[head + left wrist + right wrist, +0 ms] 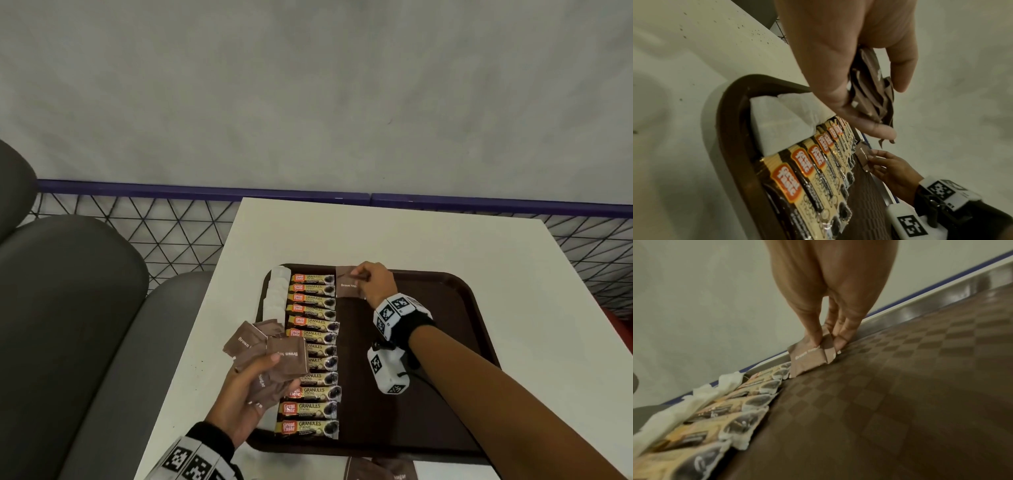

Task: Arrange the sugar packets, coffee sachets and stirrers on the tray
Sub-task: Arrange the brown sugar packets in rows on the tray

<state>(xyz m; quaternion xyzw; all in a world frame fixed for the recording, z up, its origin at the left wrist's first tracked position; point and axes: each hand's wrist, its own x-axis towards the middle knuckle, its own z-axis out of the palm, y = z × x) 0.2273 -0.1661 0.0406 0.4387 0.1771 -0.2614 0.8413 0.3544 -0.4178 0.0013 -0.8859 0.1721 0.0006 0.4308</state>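
Fingers [813, 335] pinching light, limp brown sugar packet [348, 283] by its edge, upper centre, left hand [251, 387] clutching spare packets [270, 353].

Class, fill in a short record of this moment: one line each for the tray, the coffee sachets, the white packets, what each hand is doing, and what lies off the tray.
tray: brown tray on a white table
coffee sachets: coffee sachets in one column down the tray's left part
white packets: white packets left of the sachets, along the tray's left edge
right hand: right hand pinches one brown sugar packet at the tray's far edge, right of the top sachet
left hand: left hand holds a bunch of brown sugar packets
off tray: loose brown packets on the table at the near edge
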